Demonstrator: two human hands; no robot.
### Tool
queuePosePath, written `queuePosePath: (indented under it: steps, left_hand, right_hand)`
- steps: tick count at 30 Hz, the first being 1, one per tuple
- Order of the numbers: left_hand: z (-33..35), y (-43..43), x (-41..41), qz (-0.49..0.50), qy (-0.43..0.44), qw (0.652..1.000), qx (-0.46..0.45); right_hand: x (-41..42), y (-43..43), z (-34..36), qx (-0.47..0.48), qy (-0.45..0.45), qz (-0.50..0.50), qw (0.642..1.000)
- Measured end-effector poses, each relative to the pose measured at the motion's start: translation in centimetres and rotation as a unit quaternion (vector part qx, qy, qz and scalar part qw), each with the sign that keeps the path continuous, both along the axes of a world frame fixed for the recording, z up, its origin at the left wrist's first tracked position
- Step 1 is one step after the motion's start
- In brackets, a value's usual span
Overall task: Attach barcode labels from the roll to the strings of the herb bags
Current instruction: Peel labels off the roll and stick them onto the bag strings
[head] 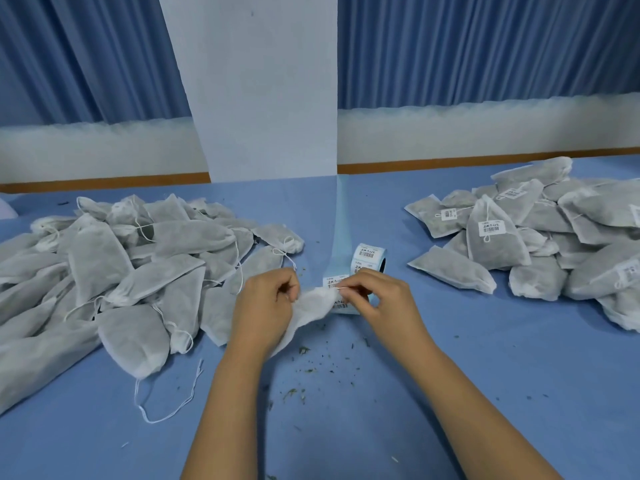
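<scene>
1. Centre of frame: one herb bag [313, 306] is held just above the blue table [485, 375], between the two hands.
2. Left hand [266, 303]: the fingers are curled round the left part of the bag, which is gripped firmly.
3. Right hand [377, 299]: thumb and forefinger are closed in a pinch on the thin white string [341, 288] at the bag's mouth. The remaining fingers are curled in beneath.
4. The label roll [369, 258] is stood on its edge just behind the right hand. A strip of printed barcode labels [337, 281] is laid from it toward the hands and is partly hidden under the bag.
5. A pale-blue backing strip [341, 220] is stretched away from the roll toward the top of the frame.
6. Left of frame: a large pile of grey-white bags [121, 271] is heaped, strings trailing.
7. Right of frame: a second pile [554, 237] is heaped, well apart from the first. Barcode labels are seen on several of its strings.
8. Herb crumbs [304, 372] are scattered on the table below the hands, and a loose string [166, 407] is lying at lower left.
</scene>
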State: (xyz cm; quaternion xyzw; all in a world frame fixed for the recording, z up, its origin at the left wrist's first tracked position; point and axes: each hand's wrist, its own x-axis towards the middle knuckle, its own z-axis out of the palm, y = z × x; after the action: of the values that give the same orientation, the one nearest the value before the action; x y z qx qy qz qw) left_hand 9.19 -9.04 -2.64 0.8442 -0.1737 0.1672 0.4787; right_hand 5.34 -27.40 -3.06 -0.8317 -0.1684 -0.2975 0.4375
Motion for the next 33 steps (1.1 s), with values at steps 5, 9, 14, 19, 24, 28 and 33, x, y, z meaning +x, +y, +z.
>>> queuePosePath:
  steps: [5, 9, 14, 19, 24, 28, 33]
  left_hand:
    - [0.1, -0.6, -0.2, -0.028, -0.078, 0.995, 0.059]
    - [0.0, -2.5, -1.1, -0.157, 0.018, 0.987, 0.003]
    - [0.1, -3.7, -1.3, -0.127, 0.095, 0.979, -0.128]
    - [0.6, -3.3, -1.2, -0.081, 0.076, 0.983, -0.146]
    - [0.5, -2.7, -1.2, -0.034, 0.066, 0.994, -0.086]
    - [0.8, -1.8, -0.8, -0.056, 0.147, 0.978, -0.133]
    - [1.6, -2.6, -1.8, -0.195, 0.157, 0.939, -0.236]
  right_hand:
    - [0.0, 0.4, 0.1, -0.008, -0.018, -0.017, 1.000]
    - [-0.1, 0.6, 0.2, 0.009, -0.025, -0.022, 0.999]
    - [-0.2, 0.4, 0.8, 0.034, -0.018, -0.024, 0.999]
    - [0.0, 0.0, 0.8, 0.044, -0.039, -0.072, 0.996]
    - [0.1, -0.5, 0.9, 0.028, -0.039, -0.090, 0.995]
    - [0.2, -2.1, 1.1, 0.057, -0.028, -0.138, 0.988]
    - [0.3, -1.3, 0.5, 0.067, 0.018, -0.142, 0.987]
